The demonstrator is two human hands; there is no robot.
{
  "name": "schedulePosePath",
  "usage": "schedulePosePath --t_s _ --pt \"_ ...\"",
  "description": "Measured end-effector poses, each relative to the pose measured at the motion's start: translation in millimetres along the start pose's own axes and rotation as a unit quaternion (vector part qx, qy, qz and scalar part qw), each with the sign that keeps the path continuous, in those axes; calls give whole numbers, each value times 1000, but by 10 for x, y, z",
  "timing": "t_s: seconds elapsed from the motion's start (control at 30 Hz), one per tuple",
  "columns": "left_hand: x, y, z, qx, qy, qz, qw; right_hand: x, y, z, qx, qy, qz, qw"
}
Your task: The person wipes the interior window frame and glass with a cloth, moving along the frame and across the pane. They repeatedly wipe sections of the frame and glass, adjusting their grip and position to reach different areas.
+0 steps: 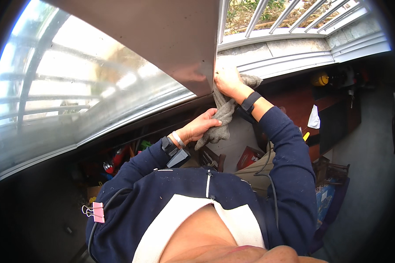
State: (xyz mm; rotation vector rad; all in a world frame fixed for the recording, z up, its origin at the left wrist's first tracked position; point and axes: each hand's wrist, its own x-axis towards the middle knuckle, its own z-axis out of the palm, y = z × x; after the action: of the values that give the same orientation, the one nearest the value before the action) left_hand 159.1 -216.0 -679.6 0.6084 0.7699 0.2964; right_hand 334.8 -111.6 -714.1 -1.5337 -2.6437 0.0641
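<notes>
A grey-brown cloth (224, 113), bunched and twisted, hangs between my two hands in front of my chest. The fingers and thumb of my left hand (202, 125) grip its lower part. Higher up, my right hand (228, 82) is closed on the cloth beside the edge of a glossy brownish panel (171, 36); its fingertips are partly hidden, and a bit of cloth sticks out to its right. To the left of the panel is a window pane (95, 72) with reflections of bars.
Metal window bars (284, 16) and a white sill frame (289, 65) are at the upper right. Below lie a dark red wooden surface (299, 98) with a white paper piece (314, 117), a red box (249, 157) and a wooden stool (332, 172). A cable with a pink binder clip (98, 212) runs along my sleeve.
</notes>
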Motion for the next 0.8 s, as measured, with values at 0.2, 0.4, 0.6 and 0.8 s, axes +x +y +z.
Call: schedulePosePath --t_s 0.2,0.4,0.6,0.8 --pt "102 26 44 6 -1 -2 1000 -26 142 -92 8 -8 12 1000" --pt "288 65 183 -4 -18 1 1000 -308 601 -264 -79 -39 132 987" --pt "484 167 313 39 14 -2 999 -448 886 -171 -112 -17 238 965" --pt "475 296 494 30 -135 36 990 -768 1209 -493 176 26 312 933"
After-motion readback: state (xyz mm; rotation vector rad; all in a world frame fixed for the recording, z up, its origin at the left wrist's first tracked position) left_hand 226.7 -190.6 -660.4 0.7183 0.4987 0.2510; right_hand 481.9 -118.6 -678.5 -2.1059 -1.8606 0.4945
